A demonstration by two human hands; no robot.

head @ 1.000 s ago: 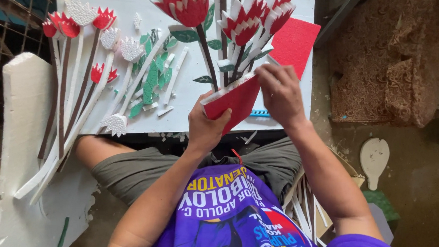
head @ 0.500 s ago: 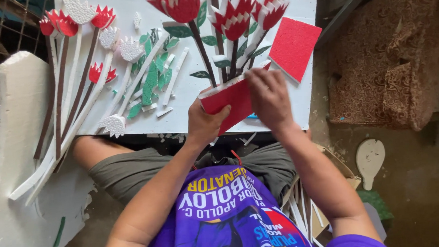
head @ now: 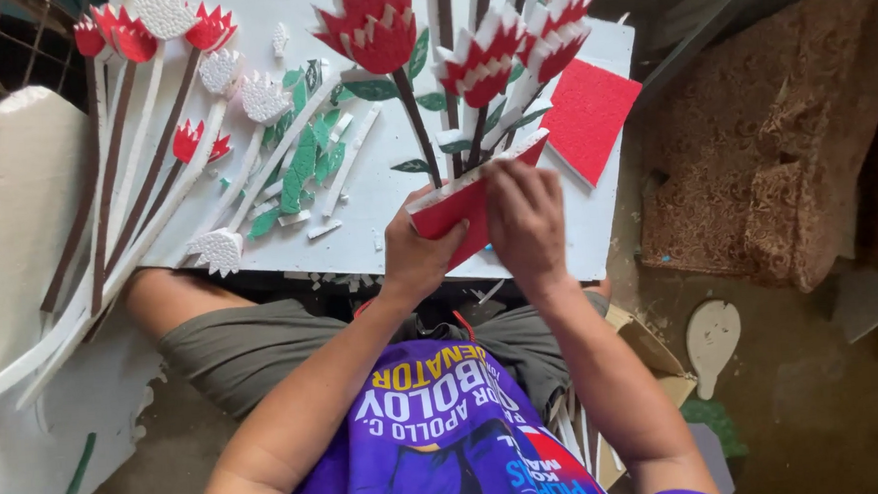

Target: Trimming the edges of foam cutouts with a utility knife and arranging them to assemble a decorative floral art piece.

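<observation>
Two hands on one piece: my left hand (head: 421, 253) pinches the lower end of a flat red-faced foam slab with a white edge (head: 462, 208), and my right hand (head: 526, 222) lies over its upper right part, fingers curled down onto the red face. Both sets of fingers are closed on the slab. It sits at the near edge of the white board (head: 376, 195) across my lap, tilted, with its white edge turned up toward me.

Light stuff, I judge, and stiff enough to keep its shape, but brittle: squeeze a corner and it would dent or crumble. Best held as I hold it, flat pads spread on the broad faces, thumb under, not nipping the thin edge.

Just beyond my knuckles stand red-and-white foam flowers on dark stems (head: 480, 64), close enough to knock. A second red foam square (head: 590, 119) lies at the right edge, and green foam leaves (head: 304, 159) are scattered mid-board. More long-stemmed foam flowers (head: 144, 152) overhang the left corner.
</observation>
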